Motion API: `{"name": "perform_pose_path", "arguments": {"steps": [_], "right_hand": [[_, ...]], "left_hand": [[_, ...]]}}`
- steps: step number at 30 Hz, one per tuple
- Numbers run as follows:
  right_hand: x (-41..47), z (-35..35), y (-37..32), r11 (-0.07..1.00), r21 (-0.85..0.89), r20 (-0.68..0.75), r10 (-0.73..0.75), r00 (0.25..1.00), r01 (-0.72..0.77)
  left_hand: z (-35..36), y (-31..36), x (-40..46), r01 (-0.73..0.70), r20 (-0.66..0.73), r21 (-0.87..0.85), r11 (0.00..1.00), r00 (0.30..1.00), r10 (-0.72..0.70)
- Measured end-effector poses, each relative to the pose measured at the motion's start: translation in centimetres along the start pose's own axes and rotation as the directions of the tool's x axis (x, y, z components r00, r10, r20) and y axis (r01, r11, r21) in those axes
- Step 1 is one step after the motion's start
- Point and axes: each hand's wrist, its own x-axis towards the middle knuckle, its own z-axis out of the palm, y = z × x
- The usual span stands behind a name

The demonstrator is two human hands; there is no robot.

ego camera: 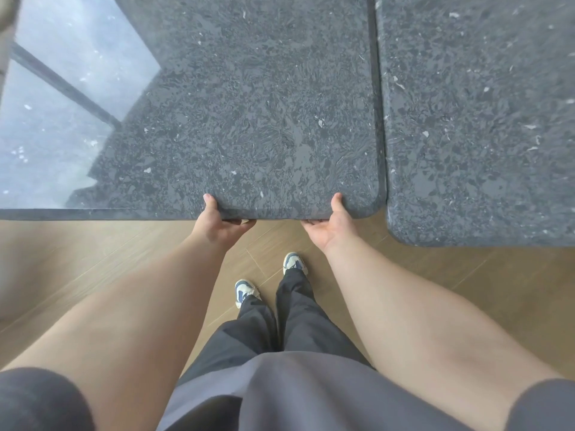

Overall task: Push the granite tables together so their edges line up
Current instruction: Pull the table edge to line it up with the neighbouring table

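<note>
I see two desks of dark speckled granite with rounded corners: left desk [249, 119], right desk [482, 119], near, edges not level. My left hand [222, 223] and right hand [326, 227] grip the left desk's front edge.

Both granite tables [249, 104] [482, 119] look polished, speckled and glossy above a matt wood-plank floor [466, 275].

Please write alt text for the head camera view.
Both hands, left hand and right hand, grip the near edge of the left granite table. The right granite table sits close beside it, its near edge further forward, so they are not aligned.
</note>
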Motion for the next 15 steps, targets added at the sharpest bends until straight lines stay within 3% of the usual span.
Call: {"name": "perform_pose_path", "arguments": {"steps": [15], "right_hand": [[0.6,-1.1,0.2,0.999,-0.01,0.076,-0.03,0.997,0.031]], "left_hand": [[-0.6,-0.5,0.1,-0.074,0.044,0.085,0.994,0.997,0.071]]}}
